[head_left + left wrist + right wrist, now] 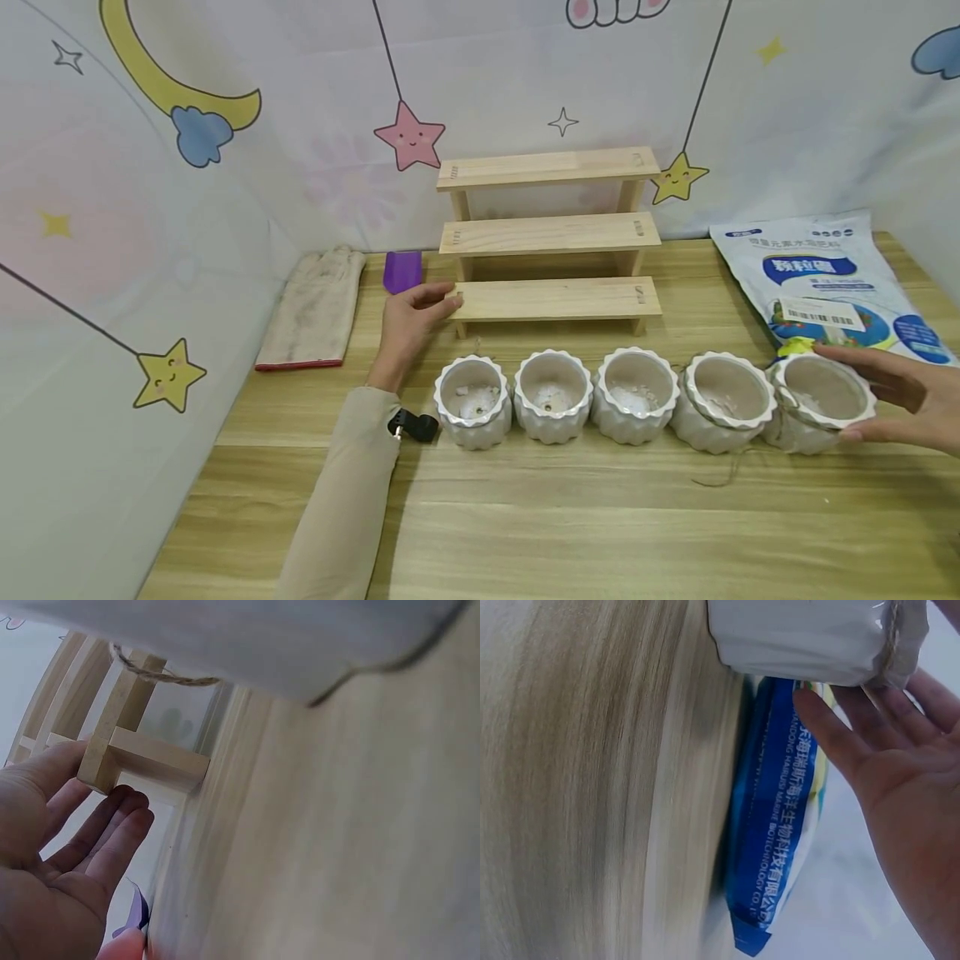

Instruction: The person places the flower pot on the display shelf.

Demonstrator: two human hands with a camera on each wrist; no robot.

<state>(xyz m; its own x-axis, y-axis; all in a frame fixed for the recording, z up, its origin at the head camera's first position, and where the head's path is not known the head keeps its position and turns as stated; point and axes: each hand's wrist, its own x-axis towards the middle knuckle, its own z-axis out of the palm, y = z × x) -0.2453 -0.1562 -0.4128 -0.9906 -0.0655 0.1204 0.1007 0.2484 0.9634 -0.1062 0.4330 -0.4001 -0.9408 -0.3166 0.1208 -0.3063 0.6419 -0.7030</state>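
Observation:
Several white scalloped flower pots [552,395] stand in a row on the table, pale crumbs inside them. At the row's right end, my right hand [911,396] grips the last flower pot [821,400], thumb in front and fingers behind its rim. Twine circles this pot, as the right wrist view also shows. My left hand [416,321] touches the left end of the lowest board of a three-step wooden stand [555,300]. In the left wrist view its fingers [124,844] are loosely bent by the board's end, not wrapped round it.
A white and blue printed bag [821,275] lies at the back right. Left of the stand are a purple scoop [402,272] and a beige cloth glove [311,308] with a red hem. A loose twine end [720,482] trails before the pots. Printed fabric hangs behind the table.

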